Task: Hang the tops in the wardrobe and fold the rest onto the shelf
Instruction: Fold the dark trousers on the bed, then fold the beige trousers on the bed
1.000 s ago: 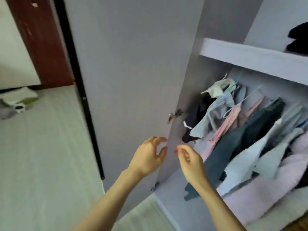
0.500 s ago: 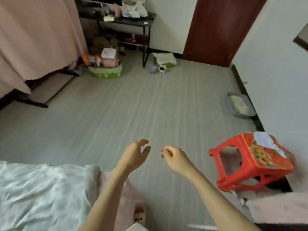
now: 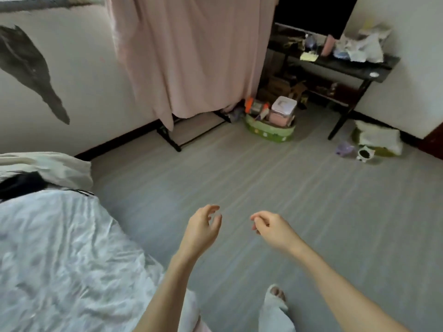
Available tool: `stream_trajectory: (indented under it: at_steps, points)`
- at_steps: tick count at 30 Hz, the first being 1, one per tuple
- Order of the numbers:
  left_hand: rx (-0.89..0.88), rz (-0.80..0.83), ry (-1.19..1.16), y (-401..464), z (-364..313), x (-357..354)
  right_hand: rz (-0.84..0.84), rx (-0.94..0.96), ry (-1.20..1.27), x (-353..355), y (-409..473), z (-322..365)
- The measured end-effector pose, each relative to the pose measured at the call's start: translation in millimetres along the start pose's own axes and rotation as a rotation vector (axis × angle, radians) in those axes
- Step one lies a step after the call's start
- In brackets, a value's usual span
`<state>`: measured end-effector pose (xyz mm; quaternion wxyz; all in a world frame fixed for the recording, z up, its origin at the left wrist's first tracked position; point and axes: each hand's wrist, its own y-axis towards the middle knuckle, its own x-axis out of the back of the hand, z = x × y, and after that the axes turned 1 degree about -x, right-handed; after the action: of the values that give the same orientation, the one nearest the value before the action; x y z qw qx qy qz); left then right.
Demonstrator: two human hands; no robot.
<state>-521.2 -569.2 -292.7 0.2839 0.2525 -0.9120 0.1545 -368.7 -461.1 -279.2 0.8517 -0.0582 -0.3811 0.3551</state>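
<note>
My left hand and my right hand hover side by side over the grey floor, fingers loosely curled, holding nothing. On the bed at the left lie a white garment and a dark garment near the top edge. The wardrobe is out of view.
A pink curtain hangs at the back. A green basket of small items sits on the floor beside a black table loaded with clutter. A cushion and a small cup lie at the right.
The view has swung left from the open wardrobe across the room to the bed. Both hands stay empty and loosely curled in front of me.
</note>
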Motion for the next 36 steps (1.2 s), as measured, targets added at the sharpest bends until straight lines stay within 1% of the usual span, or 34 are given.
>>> stream_trajectory:
  at_steps: [3,6,10,12,15,18,21,22,23,26,28,29,30,32,36]
  points:
    - [0.050,-0.139,-0.012,77,7,14,0.073,0.107,-0.027,5,91,32]
    - [0.080,-0.290,-0.036,164,4,24,0.098,0.190,-0.029,14,182,58]
    - [0.159,-0.364,-0.114,252,-11,34,0.151,0.223,-0.100,34,281,91]
    - [0.236,-0.414,-0.142,274,-11,49,0.234,0.254,-0.167,35,322,123]
    - [0.377,-0.515,-0.145,276,10,83,0.340,0.369,-0.232,11,363,179]
    - [0.510,-0.649,-0.149,257,40,128,0.492,0.491,-0.263,-38,378,237]
    - [0.641,-0.782,-0.158,233,72,177,0.673,0.622,-0.300,-94,373,296]
    - [0.680,-0.853,-0.162,225,89,200,0.738,0.683,-0.313,-121,373,321]
    - [0.701,-0.886,-0.163,224,98,212,0.774,0.716,-0.326,-133,373,334]
    - [0.739,-1.042,-0.172,230,152,270,0.863,0.838,-0.357,-201,390,396]
    - [0.770,-1.097,-0.187,239,184,308,0.875,0.888,-0.386,-244,404,432]
    - [0.775,-1.102,-0.194,244,191,317,0.882,0.899,-0.393,-253,409,439]
    - [0.795,-1.134,-0.208,248,206,335,0.908,0.931,-0.425,-274,414,459]
    - [0.841,-1.148,-0.234,250,226,362,0.962,0.947,-0.476,-307,424,485]
    - [0.914,-1.204,-0.260,236,270,419,1.047,0.990,-0.490,-373,430,543]
